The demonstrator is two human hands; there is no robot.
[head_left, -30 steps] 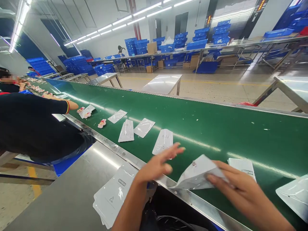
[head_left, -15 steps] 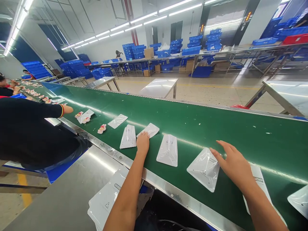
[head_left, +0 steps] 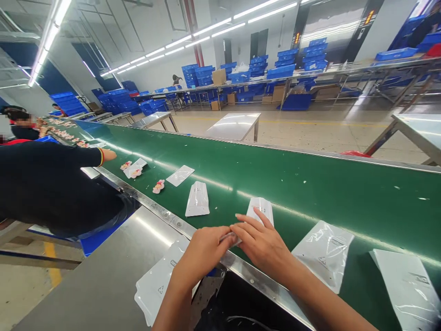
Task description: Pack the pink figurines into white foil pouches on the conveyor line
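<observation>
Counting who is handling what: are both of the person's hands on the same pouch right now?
Yes: the left hand and right hand meet on one small clear pouch at the belt's near edge.

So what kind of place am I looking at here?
Most likely a factory packing line. A long green conveyor belt carries clear plastic pouches, another worker's sleeve shows at the belt's edge, and stacked blue crates fill steel tables along the back wall.
</observation>
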